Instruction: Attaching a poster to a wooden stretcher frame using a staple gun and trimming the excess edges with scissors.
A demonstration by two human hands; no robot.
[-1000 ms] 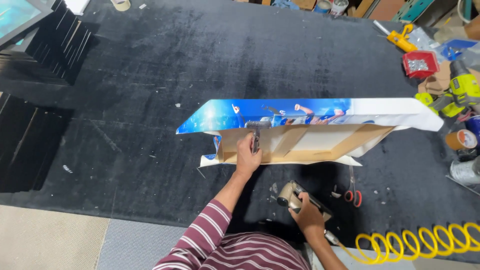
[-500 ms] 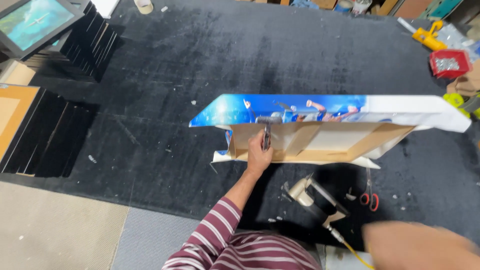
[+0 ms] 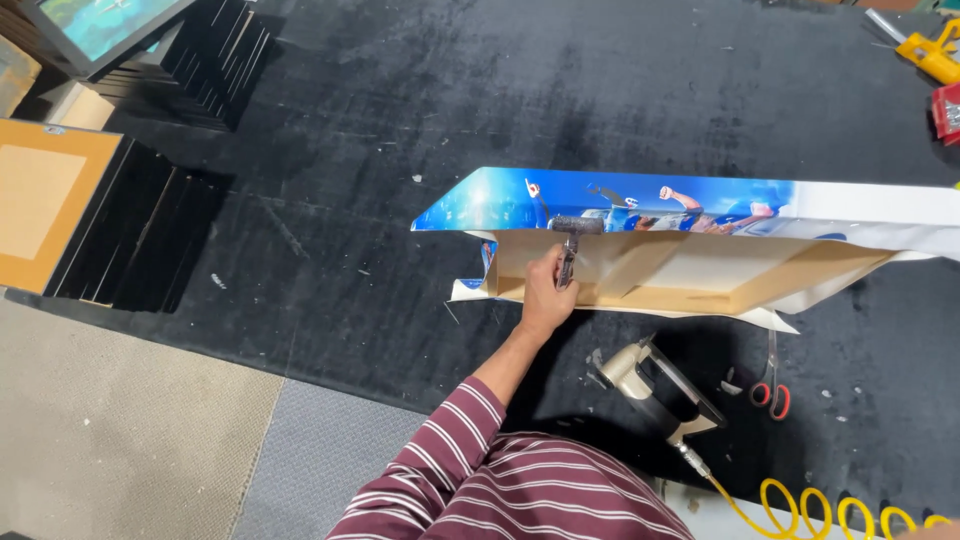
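On dark mat, left hand (image 3: 545, 298) gripping canvas pliers (image 3: 570, 245), handle toward person, jaws on canvas (image 3: 640, 205)

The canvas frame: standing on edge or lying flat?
On edge: the canvas frame stands on the black table, its wooden back facing the camera.

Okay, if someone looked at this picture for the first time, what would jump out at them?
Most striking is the blue printed canvas standing on edge at the middle of the black carpeted table, its wooden stretcher frame facing the person. The left hand grips canvas pliers clamped on its top edge. Just below lie a pneumatic staple gun on a yellow coiled hose and red-handled scissors.
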